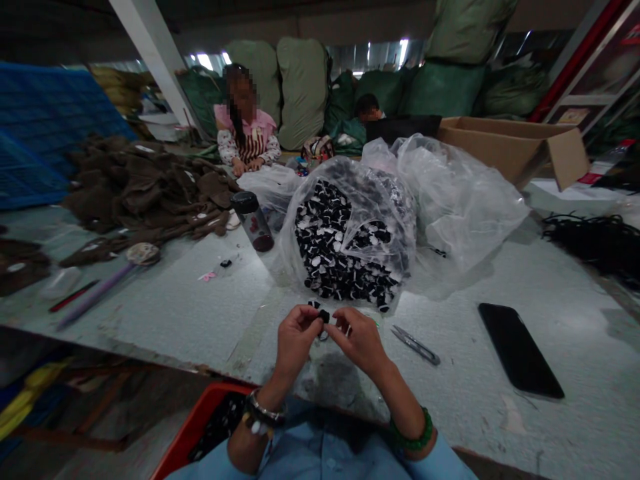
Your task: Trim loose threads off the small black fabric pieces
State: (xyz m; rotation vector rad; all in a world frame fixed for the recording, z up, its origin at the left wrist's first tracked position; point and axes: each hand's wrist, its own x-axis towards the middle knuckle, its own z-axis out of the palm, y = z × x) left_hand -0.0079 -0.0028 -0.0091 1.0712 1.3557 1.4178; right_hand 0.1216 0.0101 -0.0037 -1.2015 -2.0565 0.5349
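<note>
Over the near part of the table, a small black fabric piece (324, 315) sits between my two hands; its exact kind is too small to make out. My left hand (296, 335) pinches it between thumb and fingertips. From the other side, my right hand (358, 339) meets it with curled fingers, thumb against the piece. Just beyond my fingers, a clear plastic bag (405, 230) lies with its mouth towards me, full of similar black-and-white pieces (325, 250). Thread snips (416, 345) rest on the table to the right of my right hand.
A phone (521, 350) lies at right, near black cords (595, 243). Left of the bag stands a lidded bottle (253, 221), beside a heap of brown fabric items (145, 190). A red bin (193, 417) is below the table edge. Another person (247, 127) sits across; a cardboard box (500, 143) stands behind.
</note>
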